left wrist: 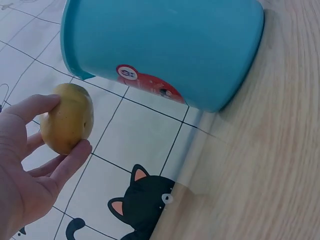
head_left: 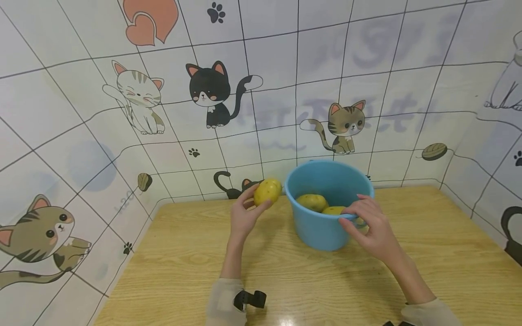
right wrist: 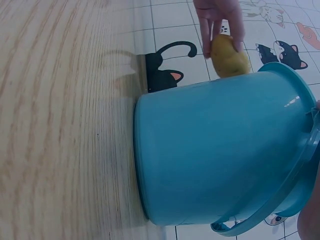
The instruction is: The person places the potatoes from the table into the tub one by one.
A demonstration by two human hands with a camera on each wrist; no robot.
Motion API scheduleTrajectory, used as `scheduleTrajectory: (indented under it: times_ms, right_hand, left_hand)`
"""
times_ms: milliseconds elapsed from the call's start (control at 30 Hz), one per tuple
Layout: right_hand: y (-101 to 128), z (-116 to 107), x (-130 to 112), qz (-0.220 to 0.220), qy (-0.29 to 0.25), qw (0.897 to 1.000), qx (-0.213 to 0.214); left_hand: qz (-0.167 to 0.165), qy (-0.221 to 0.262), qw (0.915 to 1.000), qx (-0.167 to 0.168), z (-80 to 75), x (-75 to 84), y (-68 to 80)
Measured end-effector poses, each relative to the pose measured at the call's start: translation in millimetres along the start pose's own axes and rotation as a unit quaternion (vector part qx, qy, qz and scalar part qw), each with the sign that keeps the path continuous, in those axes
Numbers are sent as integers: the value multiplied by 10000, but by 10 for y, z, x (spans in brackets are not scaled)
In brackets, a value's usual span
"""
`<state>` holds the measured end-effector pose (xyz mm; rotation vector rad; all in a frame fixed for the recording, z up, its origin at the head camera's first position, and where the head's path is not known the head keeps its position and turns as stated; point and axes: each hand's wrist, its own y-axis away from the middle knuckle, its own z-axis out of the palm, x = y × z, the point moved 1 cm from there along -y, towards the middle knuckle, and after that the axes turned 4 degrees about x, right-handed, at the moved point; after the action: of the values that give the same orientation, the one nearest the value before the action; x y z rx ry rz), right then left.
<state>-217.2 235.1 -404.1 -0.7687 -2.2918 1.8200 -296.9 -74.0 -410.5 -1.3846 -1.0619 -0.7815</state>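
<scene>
My left hand (head_left: 244, 216) holds a yellow potato (head_left: 268, 192) in the air, just left of a blue bucket (head_left: 320, 231). In the left wrist view, thumb and fingers pinch the potato (left wrist: 72, 120) from its two sides. The bucket stands upright on the table, with at least two more potatoes (head_left: 311, 202) inside; its lower inside is hidden. At the bucket's near right rim my right hand (head_left: 375, 231) grips the edge, thumb outside and fingers over the top. Only a sliver of that hand shows in the right wrist view.
The wooden table (head_left: 183, 271) meets a tiled-pattern wall covering (head_left: 277, 127) with printed cats right behind the bucket. A blue handle (right wrist: 280, 195) hangs along the bucket's side. Black straps with wrist devices (head_left: 249, 299) sit on the sleeves.
</scene>
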Motion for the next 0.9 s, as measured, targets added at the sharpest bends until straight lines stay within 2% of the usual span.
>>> scheduleTrajectory:
  times_ms: [133, 300, 633, 800, 900]
  right_hand:
    - [7, 6, 1, 4, 19, 10000, 10]
    - [5, 9, -4, 30, -4, 10000, -13]
    - [5, 5, -4, 92, -22, 9999, -34]
    - [11, 5, 5, 93, -39, 9999, -52]
    - [14, 6, 7, 96, -43, 9999, -60]
  left_hand:
    - [140, 392, 9988, 257, 11, 80, -3]
    - [287, 723, 9964, 342, 20, 207, 6]
    - [548, 821, 9950, 137, 79, 472, 68]
    - [811, 898, 9926, 25, 152, 594, 93]
    - [854, 982, 9915, -51, 212, 658, 102]
